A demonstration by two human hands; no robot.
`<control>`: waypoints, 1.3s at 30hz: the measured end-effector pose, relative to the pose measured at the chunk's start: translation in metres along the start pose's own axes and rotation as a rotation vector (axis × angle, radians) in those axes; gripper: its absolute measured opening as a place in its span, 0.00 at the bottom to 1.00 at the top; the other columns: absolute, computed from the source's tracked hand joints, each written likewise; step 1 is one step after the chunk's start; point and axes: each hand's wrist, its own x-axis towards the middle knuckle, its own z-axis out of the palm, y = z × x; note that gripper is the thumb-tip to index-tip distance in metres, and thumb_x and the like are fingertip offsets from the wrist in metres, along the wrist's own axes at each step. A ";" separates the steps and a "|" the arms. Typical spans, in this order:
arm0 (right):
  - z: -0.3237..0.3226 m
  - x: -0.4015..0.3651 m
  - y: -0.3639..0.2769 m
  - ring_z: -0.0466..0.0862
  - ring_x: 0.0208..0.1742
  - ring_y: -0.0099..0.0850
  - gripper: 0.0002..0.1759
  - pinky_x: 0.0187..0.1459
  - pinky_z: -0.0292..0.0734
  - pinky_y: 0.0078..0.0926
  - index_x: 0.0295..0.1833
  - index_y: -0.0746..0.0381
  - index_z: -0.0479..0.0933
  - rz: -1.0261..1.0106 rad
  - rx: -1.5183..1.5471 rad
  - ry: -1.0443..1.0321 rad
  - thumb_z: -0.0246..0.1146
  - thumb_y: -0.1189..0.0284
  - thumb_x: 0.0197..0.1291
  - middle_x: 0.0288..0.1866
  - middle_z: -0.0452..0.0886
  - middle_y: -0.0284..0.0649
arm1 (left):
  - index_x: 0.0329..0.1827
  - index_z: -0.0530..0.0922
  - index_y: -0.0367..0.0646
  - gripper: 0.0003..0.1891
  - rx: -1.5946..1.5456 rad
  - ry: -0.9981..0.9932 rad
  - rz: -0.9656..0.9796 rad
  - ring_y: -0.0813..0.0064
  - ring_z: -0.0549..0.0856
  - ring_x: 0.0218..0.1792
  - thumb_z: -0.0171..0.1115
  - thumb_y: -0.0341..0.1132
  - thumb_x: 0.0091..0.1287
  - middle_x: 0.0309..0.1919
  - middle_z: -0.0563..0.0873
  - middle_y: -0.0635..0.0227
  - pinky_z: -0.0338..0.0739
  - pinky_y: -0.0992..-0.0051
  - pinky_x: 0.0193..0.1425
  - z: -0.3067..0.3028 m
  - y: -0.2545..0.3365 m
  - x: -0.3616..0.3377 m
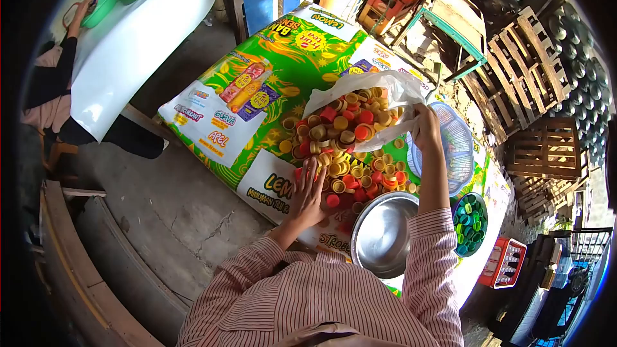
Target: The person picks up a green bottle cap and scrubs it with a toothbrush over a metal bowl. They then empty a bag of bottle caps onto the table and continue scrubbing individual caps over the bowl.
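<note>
Red, yellow and tan bottle caps (360,177) lie in a heap on the printed table cover, spilling from the mouth of a white plastic bag (385,83). My right hand (424,127) grips the bag's right edge with bent fingers. Against the near left side of the heap rests my left hand (310,198), palm down and fingers stretched out, touching caps. A shiny metal bowl (380,234) stands at the table's near edge, between my forearms. Beyond my right forearm sits a pale blue plastic basket (455,148).
A bowl of green and blue caps (470,225) stands right of the metal bowl. A red crate (503,263) is past the table's right edge. Wooden pallets (530,58) lie at the upper right. Another person (58,83) sits at a white-covered table (141,38) at left.
</note>
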 end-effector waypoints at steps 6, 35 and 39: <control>-0.012 -0.007 0.013 0.64 0.21 0.21 0.10 0.23 0.59 0.22 0.24 0.64 0.65 -0.256 -0.485 -0.157 0.52 0.70 0.52 0.20 0.67 0.32 | 0.69 0.48 0.39 0.54 -0.025 0.019 0.115 0.55 0.45 0.70 0.66 0.59 0.44 0.69 0.47 0.50 0.30 0.46 0.66 0.002 -0.005 0.005; -0.066 -0.032 0.053 0.77 0.25 0.47 0.08 0.30 0.70 0.37 0.31 0.71 0.70 -0.429 -0.899 0.241 0.55 0.77 0.44 0.22 0.74 0.55 | 0.65 0.55 0.37 0.40 0.076 -0.139 0.303 0.61 0.50 0.69 0.52 0.57 0.57 0.67 0.54 0.53 0.32 0.53 0.67 0.009 0.009 0.003; -0.077 -0.018 0.060 0.77 0.25 0.46 0.09 0.30 0.70 0.36 0.32 0.71 0.69 -0.425 -0.787 0.288 0.52 0.78 0.42 0.23 0.74 0.54 | 0.65 0.54 0.37 0.42 -0.077 -0.219 0.323 0.61 0.50 0.69 0.54 0.59 0.55 0.68 0.53 0.54 0.31 0.53 0.67 -0.007 0.010 -0.003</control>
